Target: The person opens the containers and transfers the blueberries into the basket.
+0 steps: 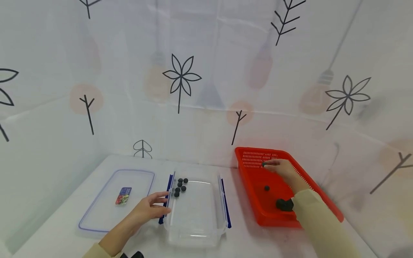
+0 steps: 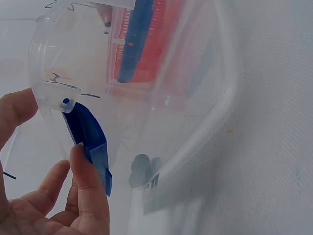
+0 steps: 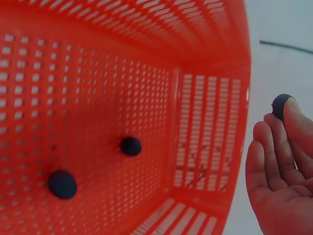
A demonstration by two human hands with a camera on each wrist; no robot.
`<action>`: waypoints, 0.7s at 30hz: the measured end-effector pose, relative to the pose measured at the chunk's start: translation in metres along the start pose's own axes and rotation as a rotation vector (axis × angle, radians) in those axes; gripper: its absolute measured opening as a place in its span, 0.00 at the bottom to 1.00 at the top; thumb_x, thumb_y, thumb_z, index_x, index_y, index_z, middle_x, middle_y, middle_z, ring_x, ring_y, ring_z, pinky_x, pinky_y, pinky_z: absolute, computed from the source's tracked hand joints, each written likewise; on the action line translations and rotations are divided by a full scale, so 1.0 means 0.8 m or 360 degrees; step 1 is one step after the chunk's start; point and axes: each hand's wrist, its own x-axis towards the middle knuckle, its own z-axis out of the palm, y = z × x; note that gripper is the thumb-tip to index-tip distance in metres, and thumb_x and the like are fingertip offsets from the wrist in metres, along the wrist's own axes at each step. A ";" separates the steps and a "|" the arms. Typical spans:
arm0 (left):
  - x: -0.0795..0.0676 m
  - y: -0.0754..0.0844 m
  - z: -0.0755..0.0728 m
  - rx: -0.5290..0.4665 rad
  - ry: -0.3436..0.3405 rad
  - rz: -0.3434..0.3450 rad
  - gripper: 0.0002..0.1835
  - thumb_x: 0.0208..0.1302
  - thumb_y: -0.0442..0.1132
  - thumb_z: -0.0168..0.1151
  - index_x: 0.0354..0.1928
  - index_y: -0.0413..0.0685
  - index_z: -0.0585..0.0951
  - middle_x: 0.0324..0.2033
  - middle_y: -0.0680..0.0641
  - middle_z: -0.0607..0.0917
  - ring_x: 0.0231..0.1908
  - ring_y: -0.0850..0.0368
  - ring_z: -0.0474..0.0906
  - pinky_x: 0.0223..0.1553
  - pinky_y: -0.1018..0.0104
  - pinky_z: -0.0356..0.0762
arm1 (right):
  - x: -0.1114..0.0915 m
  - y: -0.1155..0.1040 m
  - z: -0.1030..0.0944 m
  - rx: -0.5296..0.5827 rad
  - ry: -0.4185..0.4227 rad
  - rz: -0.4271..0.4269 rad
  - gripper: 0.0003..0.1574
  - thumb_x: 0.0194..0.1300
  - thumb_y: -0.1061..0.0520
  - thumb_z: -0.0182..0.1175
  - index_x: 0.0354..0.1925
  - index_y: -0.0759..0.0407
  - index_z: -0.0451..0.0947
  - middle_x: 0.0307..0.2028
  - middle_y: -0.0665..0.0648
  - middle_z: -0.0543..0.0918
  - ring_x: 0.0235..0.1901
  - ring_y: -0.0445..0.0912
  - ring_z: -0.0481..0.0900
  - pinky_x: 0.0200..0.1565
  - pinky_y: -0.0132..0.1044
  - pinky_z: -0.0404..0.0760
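Observation:
My right hand (image 1: 282, 171) pinches a small dark ball (image 3: 280, 105) between thumb and fingertips, over the far part of a red plastic basket (image 1: 255, 209). On the basket floor the right wrist view shows two more dark balls, one nearer the end wall (image 3: 130, 146) and one farther off (image 3: 62, 184). My left hand (image 1: 146, 211) is at the left side of a clear plastic box (image 1: 195, 211), loosely spread. Its fingertips touch the blue side latch (image 2: 93, 142), which hangs down. Several dark balls (image 1: 180, 185) are gathered along the box's left inner wall.
Left of the box lies a clear lid (image 1: 103, 204) with a blue edge and a colourful label (image 1: 123, 196). A second blue latch (image 1: 226, 206) hangs on the box's right side. Behind the white table rises a patterned cloth (image 1: 206, 132).

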 end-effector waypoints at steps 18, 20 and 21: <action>0.000 -0.003 -0.001 -0.0006 -0.0019 0.0019 0.37 0.49 0.43 0.73 0.62 0.45 0.70 0.53 0.41 0.76 0.44 0.52 0.76 0.43 0.54 0.78 | -0.011 0.053 -0.031 -0.0101 -0.0189 0.0116 0.24 0.65 0.57 0.58 0.53 0.75 0.72 0.48 0.68 0.77 0.49 0.63 0.70 0.52 0.55 0.71; 0.000 -0.003 -0.001 -0.0006 -0.0024 0.0027 0.37 0.49 0.43 0.72 0.63 0.45 0.69 0.54 0.41 0.76 0.44 0.52 0.76 0.43 0.54 0.78 | -0.011 0.055 -0.031 -0.0120 -0.0202 0.0127 0.23 0.64 0.58 0.58 0.52 0.74 0.72 0.46 0.67 0.78 0.48 0.63 0.70 0.52 0.55 0.71; 0.000 -0.003 -0.001 -0.0006 -0.0027 0.0030 0.37 0.50 0.43 0.72 0.63 0.45 0.69 0.54 0.41 0.75 0.44 0.52 0.76 0.43 0.54 0.78 | -0.011 0.056 -0.032 -0.0133 -0.0210 0.0127 0.23 0.64 0.58 0.59 0.51 0.74 0.73 0.46 0.66 0.78 0.48 0.63 0.70 0.51 0.55 0.71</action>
